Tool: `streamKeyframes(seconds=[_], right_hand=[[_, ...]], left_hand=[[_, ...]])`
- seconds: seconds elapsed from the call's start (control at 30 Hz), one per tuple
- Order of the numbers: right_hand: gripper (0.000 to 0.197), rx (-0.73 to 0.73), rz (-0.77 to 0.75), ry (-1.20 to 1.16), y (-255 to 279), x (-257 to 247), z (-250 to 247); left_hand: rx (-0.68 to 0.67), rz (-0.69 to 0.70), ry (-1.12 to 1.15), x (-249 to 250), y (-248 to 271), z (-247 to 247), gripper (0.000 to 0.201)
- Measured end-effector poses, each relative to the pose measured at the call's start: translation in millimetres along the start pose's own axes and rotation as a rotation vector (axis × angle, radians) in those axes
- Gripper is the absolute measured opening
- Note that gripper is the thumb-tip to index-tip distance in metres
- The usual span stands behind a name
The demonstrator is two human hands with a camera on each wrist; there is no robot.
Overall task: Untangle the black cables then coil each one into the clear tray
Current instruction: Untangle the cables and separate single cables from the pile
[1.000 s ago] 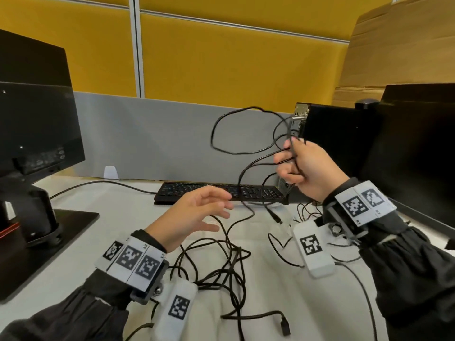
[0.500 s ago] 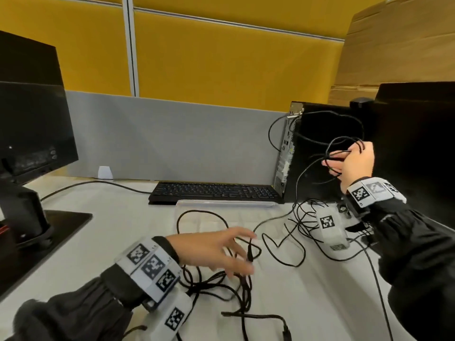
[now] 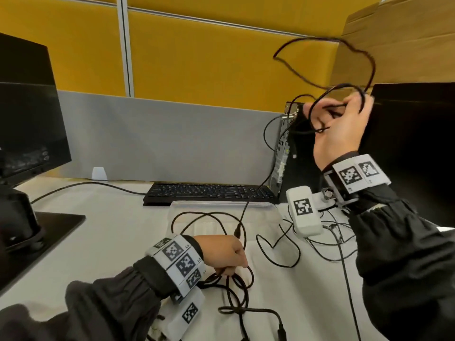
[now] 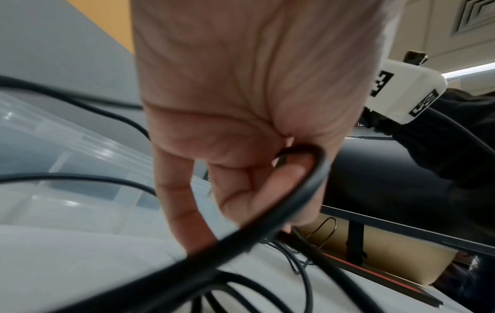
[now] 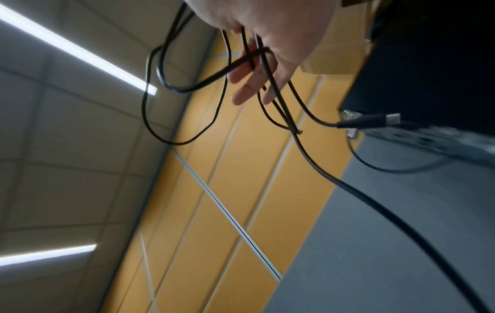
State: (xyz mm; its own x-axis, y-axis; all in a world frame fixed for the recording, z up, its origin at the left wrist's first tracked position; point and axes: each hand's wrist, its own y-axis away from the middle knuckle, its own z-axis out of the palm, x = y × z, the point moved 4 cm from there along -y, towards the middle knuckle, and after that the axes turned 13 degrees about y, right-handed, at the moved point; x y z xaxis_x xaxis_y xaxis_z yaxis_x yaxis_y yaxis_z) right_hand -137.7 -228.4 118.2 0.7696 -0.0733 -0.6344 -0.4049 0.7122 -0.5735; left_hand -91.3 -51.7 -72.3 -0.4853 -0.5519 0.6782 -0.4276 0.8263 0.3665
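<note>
A tangle of black cables (image 3: 234, 289) lies on the white table in front of me. My left hand (image 3: 236, 264) presses down on it, fingers curled round a thick black cable (image 4: 308, 190). My right hand (image 3: 330, 114) is raised at the right and holds loops of a thin black cable (image 3: 320, 57), which swing above it. In the right wrist view the strands (image 5: 187, 89) run between the fingers (image 5: 249, 89). One strand hangs down to a plug (image 3: 237, 232) just above the left hand. The clear tray (image 3: 261, 212) sits behind the tangle with a cable loop lying over it.
A black keyboard (image 3: 209, 193) lies behind the tray, with a PC tower (image 3: 283, 156) to its right. A monitor (image 3: 24, 119) on a flat base (image 3: 56, 230) stands left and another dark screen (image 3: 413, 143) right. Thin wires (image 3: 332, 244) trail on the table under my right wrist.
My left hand has dropped from open above the table to gripping the tangle. My right hand has risen with its loops, pulling a strand up out of the pile.
</note>
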Motion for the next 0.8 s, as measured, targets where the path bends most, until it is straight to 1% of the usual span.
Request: streamKeyframes(seconds=[0.07, 0.13, 0.2, 0.27, 0.33, 0.37, 0.4, 0.43, 0.47, 0.5, 0.53, 0.57, 0.6, 0.63, 0.67, 0.7, 0.73, 0.77, 0.8], right_hand=[[0.013, 0.023, -0.081, -0.059, -2.2, -17.2, -0.7], [0.012, 0.077, -0.165, -0.105, -6.1, -33.1, -5.3], [0.012, 0.137, -0.261, -0.087, -16.3, -47.4, -16.7], [0.013, 0.151, -0.321, 0.052, -29.2, -49.2, -32.1], [0.016, 0.109, -0.307, 0.273, -37.9, -29.7, -49.7], [0.019, 0.071, -0.284, 0.415, -38.9, -15.6, -60.0], [0.022, 0.019, -0.265, 0.608, -39.6, 0.4, -72.0], [0.022, -0.058, -0.258, 0.849, -39.9, 17.1, -84.2], [0.018, -0.175, -0.260, 1.135, -39.5, 34.5, -96.3], [0.011, -0.342, -0.228, 1.450, -37.1, 53.2, -109.3], [0.009, -0.552, -0.137, 1.780, -32.5, 70.9, -122.6], [0.030, -0.762, 0.023, 2.101, -25.9, 84.4, -136.3], [0.053, -0.961, 0.186, 2.370, -18.6, 90.1, -148.1], [0.071, -1.116, 0.316, 2.511, -10.2, 89.8, -153.6], [0.078, -1.193, 0.397, 2.560, -2.8, 85.3, -151.3], [0.076, -1.201, 0.389, 2.558, 4.0, 80.0, -143.0], [0.068, -1.151, 0.298, 2.553, 10.7, 74.1, -129.3], [0.057, -1.085, 0.153, 2.537, 18.2, 68.6, -113.5], [0.045, -1.031, -0.005, 2.470, 29.3, 63.0, -95.0]], left_hand=[[0.015, -0.013, -0.032, -5.4, -1.8, -1.0, 0.027], [0.020, -0.038, -0.083, -12.0, -3.0, -0.2, 0.030], [0.018, -0.059, -0.022, -19.2, -2.4, -0.7, 0.026], [0.030, -0.041, 0.119, -24.2, 2.2, -6.2, 0.024], [0.080, -0.006, 0.246, -28.3, 10.6, -16.2, 0.023], [0.101, 0.011, 0.322, -30.6, 16.0, -20.3, 0.019], [0.115, 0.029, 0.405, -33.0, 21.5, -23.6, 0.015], [0.127, 0.048, 0.478, -34.6, 27.6, -26.3, 0.012], [0.147, 0.072, 0.546, -36.1, 33.9, -28.8, 0.012], [0.174, 0.097, 0.613, -37.6, 40.1, -31.2, 0.014], [0.207, 0.124, 0.681, -40.1, 44.8, -33.7, 0.016], [0.239, 0.148, 0.743, -42.9, 48.8, -36.6, 0.017], [0.269, 0.168, 0.797, -46.1, 51.0, -39.0, 0.018], [0.294, 0.182, 0.839, -48.8, 52.7, -41.0, 0.019], [0.316, 0.192, 0.872, -50.8, 53.6, -42.9, 0.020], [0.336, 0.200, 0.897, -52.3, 54.1, -44.2, 0.021], [0.356, 0.211, 0.921, -53.1, 54.1, -45.3, 0.021], [0.377, 0.224, 0.940, -53.2, 54.0, -46.0, 0.022], [0.401, 0.237, 0.960, -53.9, 53.6, -46.6, 0.022]])
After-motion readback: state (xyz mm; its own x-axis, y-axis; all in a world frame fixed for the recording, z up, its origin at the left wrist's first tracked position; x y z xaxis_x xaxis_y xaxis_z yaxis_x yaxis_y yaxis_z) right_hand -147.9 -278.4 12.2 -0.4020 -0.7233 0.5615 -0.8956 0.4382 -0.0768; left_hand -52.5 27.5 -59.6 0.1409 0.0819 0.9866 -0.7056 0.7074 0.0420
